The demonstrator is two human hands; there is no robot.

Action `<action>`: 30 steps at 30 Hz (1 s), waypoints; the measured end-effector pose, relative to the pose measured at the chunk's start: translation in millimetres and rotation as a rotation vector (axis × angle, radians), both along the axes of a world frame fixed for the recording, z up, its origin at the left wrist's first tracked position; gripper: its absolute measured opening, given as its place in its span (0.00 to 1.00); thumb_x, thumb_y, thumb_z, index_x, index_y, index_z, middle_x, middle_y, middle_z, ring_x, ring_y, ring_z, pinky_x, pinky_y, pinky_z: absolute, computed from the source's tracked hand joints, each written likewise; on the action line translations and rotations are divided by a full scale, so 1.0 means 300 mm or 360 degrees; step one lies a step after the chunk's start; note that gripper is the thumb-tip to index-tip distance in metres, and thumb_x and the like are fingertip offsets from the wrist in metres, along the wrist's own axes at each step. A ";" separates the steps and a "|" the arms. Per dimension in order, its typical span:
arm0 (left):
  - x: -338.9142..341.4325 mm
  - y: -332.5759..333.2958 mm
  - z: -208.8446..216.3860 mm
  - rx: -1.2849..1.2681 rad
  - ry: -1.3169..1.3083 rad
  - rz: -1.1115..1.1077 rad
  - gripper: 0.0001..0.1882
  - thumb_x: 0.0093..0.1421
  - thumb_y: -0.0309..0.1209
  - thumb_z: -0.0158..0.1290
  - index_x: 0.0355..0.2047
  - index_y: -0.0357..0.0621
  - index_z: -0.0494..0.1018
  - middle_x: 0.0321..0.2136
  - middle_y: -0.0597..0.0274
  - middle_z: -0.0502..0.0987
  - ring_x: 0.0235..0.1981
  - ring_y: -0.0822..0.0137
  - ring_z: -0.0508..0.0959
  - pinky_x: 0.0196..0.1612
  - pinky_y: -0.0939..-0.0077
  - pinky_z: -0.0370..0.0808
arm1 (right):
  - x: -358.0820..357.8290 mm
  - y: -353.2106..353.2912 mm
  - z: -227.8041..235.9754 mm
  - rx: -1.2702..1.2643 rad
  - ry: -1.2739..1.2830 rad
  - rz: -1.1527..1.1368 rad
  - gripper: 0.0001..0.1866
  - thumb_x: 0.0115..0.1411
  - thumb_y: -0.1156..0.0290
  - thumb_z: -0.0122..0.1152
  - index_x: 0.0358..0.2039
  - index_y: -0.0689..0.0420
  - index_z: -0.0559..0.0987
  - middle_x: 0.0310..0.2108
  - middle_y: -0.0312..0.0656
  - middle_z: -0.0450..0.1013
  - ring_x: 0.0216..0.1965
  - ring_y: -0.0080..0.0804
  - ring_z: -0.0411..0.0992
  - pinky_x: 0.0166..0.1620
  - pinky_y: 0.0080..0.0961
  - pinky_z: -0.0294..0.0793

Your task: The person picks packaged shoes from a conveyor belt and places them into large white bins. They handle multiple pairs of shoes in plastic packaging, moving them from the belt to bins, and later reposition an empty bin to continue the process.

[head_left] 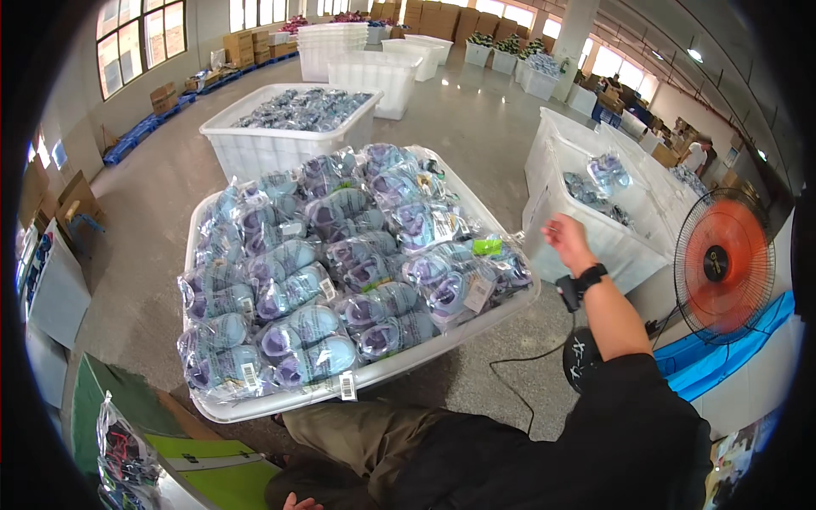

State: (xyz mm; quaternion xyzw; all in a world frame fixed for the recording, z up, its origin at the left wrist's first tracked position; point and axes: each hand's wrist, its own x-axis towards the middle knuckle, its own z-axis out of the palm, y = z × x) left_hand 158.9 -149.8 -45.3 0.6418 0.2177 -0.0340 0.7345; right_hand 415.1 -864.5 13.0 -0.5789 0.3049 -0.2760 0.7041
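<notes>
Past the right rim of a large white bin, my right hand (568, 241) is raised with its fingers loosely bent and apart, and nothing shows in it. A dark band with a small black device is strapped to that wrist. Of my left hand (301, 503), only some fingers show at the lower edge, apart and holding nothing visible. Clear bags of blue-purple shoes (308, 333) fill the bin (442, 350) before me in rows. Beyond my right hand, one bagged pair (609, 172) appears over another white bin (544, 183); whether it rests or is airborne, I cannot tell.
An orange fan (722, 263) stands at the right, near a black round stool (581, 361) and a cable (510, 387). Another full white bin (229, 149) sits behind the near one. At lower left are a green board (212, 467) and bagged dark shoes (123, 450).
</notes>
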 end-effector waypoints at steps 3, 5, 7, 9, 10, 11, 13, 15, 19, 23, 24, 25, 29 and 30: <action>0.000 0.002 -0.006 0.0024 0.0041 0.0054 0.24 0.74 0.38 0.52 0.66 0.40 0.68 0.53 0.55 0.79 0.49 0.65 0.78 0.53 0.69 0.74 | 0.090 0.120 -0.044 -0.0303 0.0211 0.0195 0.12 0.66 0.65 0.63 0.45 0.58 0.78 0.35 0.38 0.77 0.33 0.29 0.78 0.33 0.25 0.77; 0.000 0.004 -0.007 0.0042 0.0048 0.0057 0.24 0.74 0.38 0.52 0.66 0.39 0.68 0.53 0.55 0.79 0.48 0.65 0.79 0.53 0.69 0.74 | 0.122 0.169 -0.050 -0.0490 0.0310 0.0275 0.11 0.65 0.65 0.62 0.42 0.58 0.80 0.34 0.36 0.77 0.33 0.27 0.77 0.33 0.24 0.77; 0.000 0.006 -0.007 0.0053 0.0046 0.0058 0.24 0.74 0.39 0.52 0.65 0.39 0.68 0.53 0.54 0.79 0.48 0.64 0.79 0.53 0.69 0.74 | 0.135 0.187 -0.055 -0.0660 0.0389 0.0346 0.10 0.65 0.65 0.62 0.40 0.58 0.81 0.34 0.35 0.77 0.34 0.24 0.76 0.34 0.24 0.76; 0.001 0.008 -0.009 0.0065 0.0045 0.0058 0.24 0.74 0.39 0.51 0.66 0.40 0.68 0.53 0.53 0.79 0.48 0.64 0.79 0.53 0.69 0.74 | 0.120 0.181 -0.071 -0.0685 0.0414 0.0348 0.10 0.64 0.66 0.61 0.40 0.58 0.81 0.34 0.35 0.77 0.34 0.24 0.76 0.34 0.23 0.75; 0.001 0.008 -0.010 0.0050 0.0047 0.0060 0.24 0.75 0.39 0.51 0.66 0.40 0.68 0.53 0.53 0.79 0.48 0.63 0.79 0.53 0.68 0.74 | 0.106 0.172 -0.083 -0.0690 0.0442 0.0334 0.10 0.64 0.66 0.61 0.40 0.58 0.81 0.34 0.35 0.77 0.34 0.23 0.76 0.35 0.23 0.75; 0.001 0.009 -0.010 0.0036 0.0046 0.0060 0.24 0.75 0.39 0.51 0.66 0.40 0.68 0.53 0.53 0.79 0.48 0.63 0.79 0.53 0.68 0.74 | 0.091 0.161 -0.093 -0.0710 0.0454 0.0349 0.10 0.65 0.65 0.61 0.41 0.58 0.81 0.34 0.34 0.77 0.35 0.24 0.76 0.35 0.23 0.75; 0.000 0.009 -0.010 0.0029 0.0051 0.0058 0.25 0.75 0.39 0.51 0.66 0.39 0.68 0.53 0.52 0.79 0.49 0.62 0.79 0.54 0.68 0.74 | 0.057 0.139 -0.113 -0.0742 0.0514 0.0322 0.11 0.66 0.64 0.62 0.43 0.57 0.81 0.35 0.34 0.77 0.36 0.24 0.76 0.36 0.24 0.76; -0.002 0.009 -0.010 0.0041 0.0063 0.0054 0.25 0.75 0.39 0.51 0.66 0.39 0.68 0.53 0.52 0.79 0.49 0.62 0.79 0.54 0.67 0.74 | 0.023 0.127 -0.128 -0.0709 0.0531 0.0356 0.11 0.66 0.63 0.62 0.43 0.57 0.81 0.35 0.34 0.77 0.35 0.24 0.76 0.36 0.24 0.76; -0.004 0.012 -0.010 0.0044 0.0061 0.0032 0.25 0.75 0.38 0.51 0.66 0.39 0.67 0.54 0.52 0.79 0.49 0.62 0.79 0.54 0.67 0.75 | -0.021 0.147 -0.132 -0.0663 0.0588 0.0449 0.12 0.68 0.63 0.62 0.44 0.58 0.81 0.34 0.33 0.77 0.33 0.22 0.76 0.35 0.22 0.75; -0.004 0.013 -0.015 0.0019 0.0052 0.0040 0.25 0.75 0.39 0.51 0.66 0.39 0.68 0.54 0.53 0.79 0.50 0.63 0.79 0.53 0.68 0.75 | -0.009 0.228 -0.103 -0.0529 0.0565 0.0621 0.13 0.69 0.63 0.61 0.45 0.58 0.80 0.35 0.34 0.78 0.33 0.21 0.76 0.34 0.19 0.76; -0.003 0.013 -0.017 0.0019 0.0049 0.0046 0.24 0.75 0.39 0.51 0.66 0.39 0.68 0.54 0.53 0.79 0.50 0.63 0.79 0.53 0.69 0.75 | 0.002 0.254 -0.092 -0.0507 0.0551 0.0676 0.13 0.69 0.62 0.61 0.46 0.58 0.80 0.35 0.34 0.78 0.33 0.21 0.77 0.34 0.19 0.76; -0.006 0.013 -0.019 0.0026 0.0033 0.0042 0.24 0.75 0.39 0.51 0.66 0.39 0.69 0.53 0.54 0.79 0.49 0.63 0.79 0.53 0.69 0.76 | 0.014 0.283 -0.083 -0.0502 0.0547 0.0711 0.13 0.70 0.62 0.61 0.46 0.59 0.80 0.35 0.34 0.78 0.34 0.22 0.77 0.34 0.18 0.76; -0.010 0.022 -0.036 -0.0001 0.0019 0.0074 0.24 0.74 0.38 0.52 0.65 0.40 0.69 0.53 0.55 0.79 0.50 0.65 0.79 0.53 0.70 0.76 | 0.071 0.411 -0.066 -0.0649 0.0514 0.1007 0.15 0.70 0.61 0.61 0.48 0.60 0.80 0.37 0.35 0.78 0.36 0.23 0.78 0.38 0.22 0.77; -0.013 0.024 -0.044 -0.0061 0.0031 0.0106 0.23 0.74 0.36 0.53 0.65 0.40 0.69 0.53 0.55 0.79 0.50 0.65 0.79 0.53 0.71 0.76 | 0.085 0.443 -0.062 -0.0703 0.0472 0.1107 0.15 0.70 0.62 0.61 0.47 0.60 0.81 0.36 0.35 0.78 0.35 0.21 0.77 0.37 0.21 0.76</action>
